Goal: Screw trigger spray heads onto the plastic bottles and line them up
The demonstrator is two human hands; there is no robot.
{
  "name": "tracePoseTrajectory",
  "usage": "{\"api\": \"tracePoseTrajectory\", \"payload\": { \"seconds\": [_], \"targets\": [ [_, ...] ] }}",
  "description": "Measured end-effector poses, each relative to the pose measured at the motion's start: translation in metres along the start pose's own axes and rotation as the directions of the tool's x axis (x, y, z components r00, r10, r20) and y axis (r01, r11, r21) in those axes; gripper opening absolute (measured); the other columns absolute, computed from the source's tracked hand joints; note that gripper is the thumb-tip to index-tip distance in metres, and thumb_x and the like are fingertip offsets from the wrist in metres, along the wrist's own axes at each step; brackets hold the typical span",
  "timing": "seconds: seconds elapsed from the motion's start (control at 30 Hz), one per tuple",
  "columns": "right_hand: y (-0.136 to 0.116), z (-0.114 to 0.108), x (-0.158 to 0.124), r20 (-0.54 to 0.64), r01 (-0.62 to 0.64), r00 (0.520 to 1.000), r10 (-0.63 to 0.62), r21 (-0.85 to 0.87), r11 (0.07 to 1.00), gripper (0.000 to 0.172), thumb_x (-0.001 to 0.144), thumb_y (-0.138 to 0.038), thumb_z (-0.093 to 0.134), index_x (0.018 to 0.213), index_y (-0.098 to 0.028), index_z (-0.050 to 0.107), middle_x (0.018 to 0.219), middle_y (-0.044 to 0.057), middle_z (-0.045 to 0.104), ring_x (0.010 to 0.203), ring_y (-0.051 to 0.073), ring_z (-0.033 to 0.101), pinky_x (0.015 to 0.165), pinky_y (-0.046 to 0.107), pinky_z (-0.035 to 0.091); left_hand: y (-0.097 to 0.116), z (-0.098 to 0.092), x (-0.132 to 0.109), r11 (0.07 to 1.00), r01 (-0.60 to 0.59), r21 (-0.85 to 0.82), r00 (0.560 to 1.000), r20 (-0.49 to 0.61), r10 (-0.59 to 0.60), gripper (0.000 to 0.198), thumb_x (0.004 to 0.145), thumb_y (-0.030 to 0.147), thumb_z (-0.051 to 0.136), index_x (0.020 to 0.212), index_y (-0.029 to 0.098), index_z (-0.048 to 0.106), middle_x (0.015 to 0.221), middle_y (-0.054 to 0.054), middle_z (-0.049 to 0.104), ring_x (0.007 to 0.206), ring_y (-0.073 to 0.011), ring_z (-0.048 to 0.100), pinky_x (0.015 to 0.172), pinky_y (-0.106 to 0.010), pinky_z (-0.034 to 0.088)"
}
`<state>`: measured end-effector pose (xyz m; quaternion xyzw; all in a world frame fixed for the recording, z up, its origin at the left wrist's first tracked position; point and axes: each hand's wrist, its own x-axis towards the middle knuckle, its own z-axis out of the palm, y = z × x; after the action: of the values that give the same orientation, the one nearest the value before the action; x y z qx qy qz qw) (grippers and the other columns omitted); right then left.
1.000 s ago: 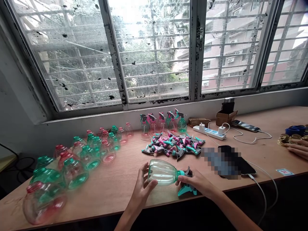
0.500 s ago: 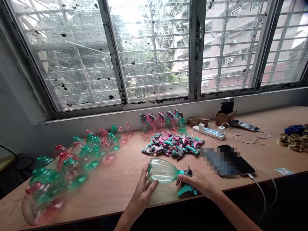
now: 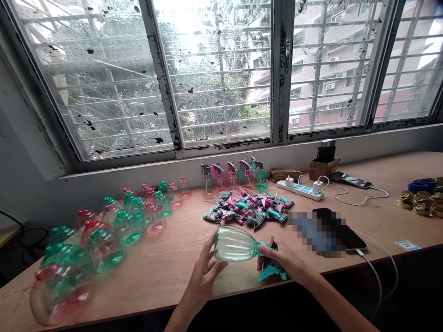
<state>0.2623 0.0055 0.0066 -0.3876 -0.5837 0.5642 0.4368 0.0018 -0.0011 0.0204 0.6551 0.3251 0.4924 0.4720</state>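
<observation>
A clear green spray bottle [image 3: 236,244] lies sideways in the air above the table's front edge, its base to the left. My left hand [image 3: 207,269] is closed around the base end, thumb below and fingers behind. At the neck, my right hand [image 3: 285,260] grips the teal collar of the grey-and-teal spray head [image 3: 272,269]. The trigger part points down toward the table edge. Just beyond the bottle lies a heap of loose pink, teal and grey spray heads [image 3: 251,207].
Several red and green bottles without heads [image 3: 125,226] stand at the left. Several bottles with heads [image 3: 232,177] stand by the window wall. To the right are a power strip [image 3: 300,189], a phone on a cable [image 3: 349,237], another phone [image 3: 353,180] and gold-coloured rolls [image 3: 420,203].
The bottle and spray head have shifted very slightly right. My right thumb and fingers have changed position a little around the collar. The left hand keeps its hold.
</observation>
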Motion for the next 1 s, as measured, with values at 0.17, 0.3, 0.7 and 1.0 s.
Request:
{"api": "tracePoseTrajectory", "payload": {
  "seconds": [0.17,0.3,0.7,1.0],
  "targets": [
    [0.0029,0.0004,0.0006,-0.003,-0.035,0.999,0.035,0.044,0.998,0.057,0.079,-0.066,0.069,0.067,-0.011,0.073,0.067,0.009,0.075,0.053,0.016,0.064,0.052,0.026,0.053,0.0064,0.0016,-0.0064,1.0,0.0,0.026,0.999,0.051,-0.002,0.06,0.098,0.039,0.061,0.153,0.041,0.036,0.165,-0.002,0.034,0.15,-0.0305,0.032,0.118,-0.043,0.037],
    [0.001,-0.0002,-0.0006,0.005,0.016,1.0,-0.015,-0.059,0.998,0.056,0.083,-0.064,0.068,0.068,-0.011,0.076,0.069,0.009,0.076,0.059,0.016,0.063,0.056,0.025,0.049,0.0103,0.0037,-0.0099,0.999,0.05,0.013,0.998,0.037,-0.051,0.067,0.098,0.048,0.059,0.157,0.035,0.028,0.164,-0.007,0.035,0.148,-0.034,0.036,0.122,-0.048,0.029],
    [0.0016,0.0008,-0.0001,0.025,-0.052,0.998,0.05,0.091,0.995,0.063,0.08,-0.071,0.065,0.063,-0.01,0.073,0.064,0.01,0.075,0.048,0.017,0.065,0.048,0.026,0.054,0.0036,0.0028,-0.0056,0.979,-0.077,0.187,0.996,-0.03,0.084,0.056,0.097,0.038,0.062,0.15,0.037,0.043,0.16,-0.003,0.042,0.151,-0.0315,0.03,0.123,-0.049,0.027],
    [-0.0013,0.0025,-0.0018,0.023,-0.038,0.999,0.038,0.008,0.999,0.059,0.081,-0.067,0.067,0.064,-0.011,0.077,0.063,0.008,0.074,0.05,0.015,0.064,0.05,0.024,0.053,0.0014,0.0032,-0.0068,1.0,0.021,-0.012,0.999,-0.034,-0.022,0.052,0.096,0.044,0.064,0.142,0.032,0.044,0.152,-0.009,0.051,0.143,-0.0312,0.043,0.113,-0.043,0.043]
  ]
}}
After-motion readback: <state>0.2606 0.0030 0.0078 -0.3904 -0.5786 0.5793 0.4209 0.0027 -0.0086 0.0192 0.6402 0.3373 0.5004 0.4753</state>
